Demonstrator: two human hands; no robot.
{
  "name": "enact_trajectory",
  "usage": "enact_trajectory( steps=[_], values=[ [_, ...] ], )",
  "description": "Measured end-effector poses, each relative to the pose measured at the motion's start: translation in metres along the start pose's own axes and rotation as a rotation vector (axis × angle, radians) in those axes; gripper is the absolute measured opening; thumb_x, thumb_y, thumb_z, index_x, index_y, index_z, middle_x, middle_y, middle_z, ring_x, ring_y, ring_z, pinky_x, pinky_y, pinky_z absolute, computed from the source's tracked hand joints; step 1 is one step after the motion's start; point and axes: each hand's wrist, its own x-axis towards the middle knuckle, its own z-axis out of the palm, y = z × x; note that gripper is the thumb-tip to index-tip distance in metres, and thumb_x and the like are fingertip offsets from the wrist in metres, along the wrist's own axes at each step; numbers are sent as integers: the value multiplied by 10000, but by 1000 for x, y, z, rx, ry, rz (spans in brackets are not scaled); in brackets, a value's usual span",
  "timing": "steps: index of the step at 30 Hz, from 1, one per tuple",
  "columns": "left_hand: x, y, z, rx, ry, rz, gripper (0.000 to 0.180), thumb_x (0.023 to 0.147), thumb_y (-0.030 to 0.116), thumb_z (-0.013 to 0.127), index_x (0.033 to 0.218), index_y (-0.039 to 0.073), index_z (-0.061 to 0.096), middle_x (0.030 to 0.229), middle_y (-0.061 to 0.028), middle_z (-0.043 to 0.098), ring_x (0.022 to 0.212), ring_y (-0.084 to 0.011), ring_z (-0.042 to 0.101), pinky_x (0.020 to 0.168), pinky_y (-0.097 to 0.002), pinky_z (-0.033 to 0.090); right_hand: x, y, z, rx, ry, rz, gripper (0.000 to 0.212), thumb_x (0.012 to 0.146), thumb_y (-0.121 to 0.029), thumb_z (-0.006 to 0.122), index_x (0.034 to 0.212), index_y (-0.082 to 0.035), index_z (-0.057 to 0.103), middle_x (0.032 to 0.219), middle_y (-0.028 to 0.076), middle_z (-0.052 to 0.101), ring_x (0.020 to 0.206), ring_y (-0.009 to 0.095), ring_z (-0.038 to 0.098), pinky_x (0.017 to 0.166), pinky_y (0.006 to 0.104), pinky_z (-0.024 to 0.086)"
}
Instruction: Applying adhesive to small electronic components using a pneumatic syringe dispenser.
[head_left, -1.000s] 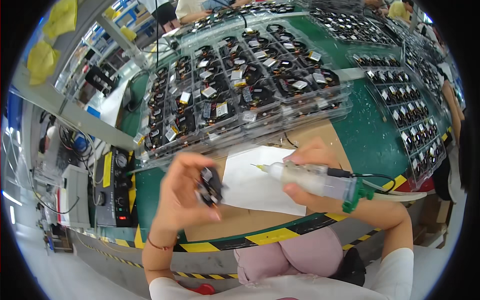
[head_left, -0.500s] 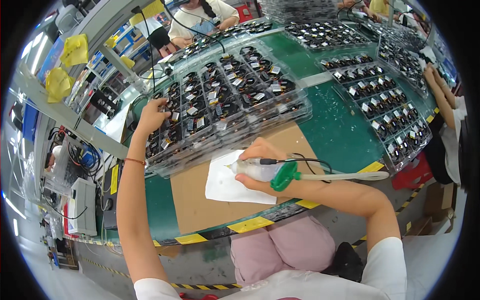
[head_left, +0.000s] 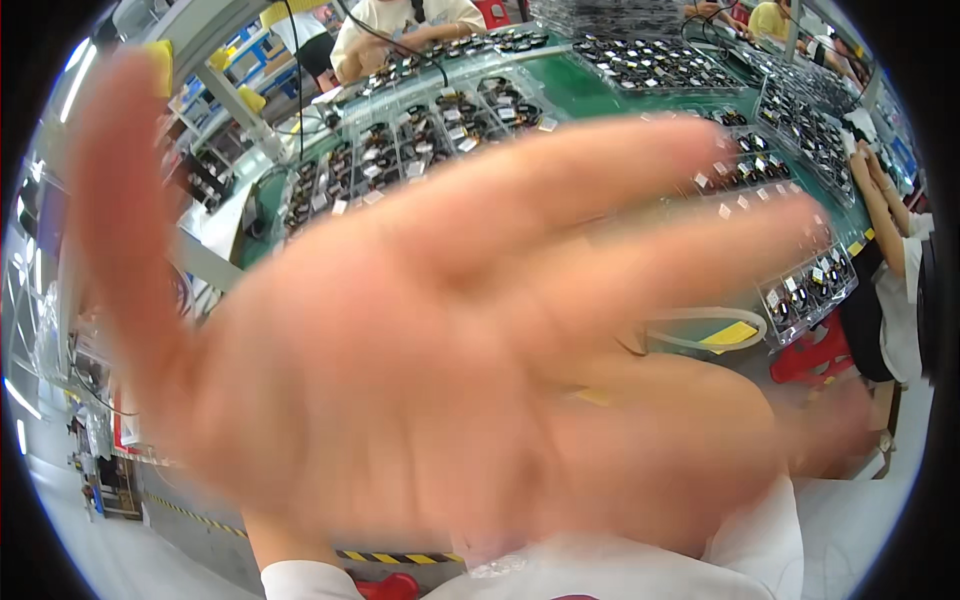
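My left hand [head_left: 400, 340] is raised close to the camera, blurred, palm toward me. Its thumb points up at the left and its fingers stretch apart to the right, with nothing in them. Behind it, part of my right forearm [head_left: 690, 390] shows, but my right hand is hidden. A loop of pale flexible tube [head_left: 757, 325] sticks out beyond the fingers; the clear bottle with the green cap is covered. Past my left hand, the stacked clear trays [head_left: 420, 140] of small black coiled parts with white labels are partly visible.
More filled trays [head_left: 655, 65] lie on the green table [head_left: 565, 95] at the back and right. Two co-workers [head_left: 400, 30] [head_left: 895, 240] sit at the far side and the right. A red stool [head_left: 815, 355] stands at the right, and a metal post [head_left: 235, 105] at the left.
My left hand has left the tray's left edge and come up close to the camera, opening. It now covers my right hand, the bottle and the white sheet.
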Motion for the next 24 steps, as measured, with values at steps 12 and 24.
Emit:
enact_trajectory(
  steps=[12, 24],
  values=[
    [-33, -44, -32, -114, 64, 135, 706, 891, 349, 425, 1361, -56, 87, 1431, -240, 29, 1315, -350, 159, 1050, -434, 221, -8, -43, -6, 73, 195, -16, 495, 680, -448, 690, 1016, -105, 573, 990, 79, 550, 901, 205, 521, 751, 313, 424],
    [-41, -65, -53, -185, 76, 255, 692, 888, 324, 428, 1360, -56, 94, 1431, -237, 43, 1311, -346, 176, 1045, -427, 231, 0, -39, -1, 299, -22, -201, 218, 742, -234, 677, 788, -47, 575, 796, 73, 580, 729, 154, 554, 610, 292, 439]
  ],
)
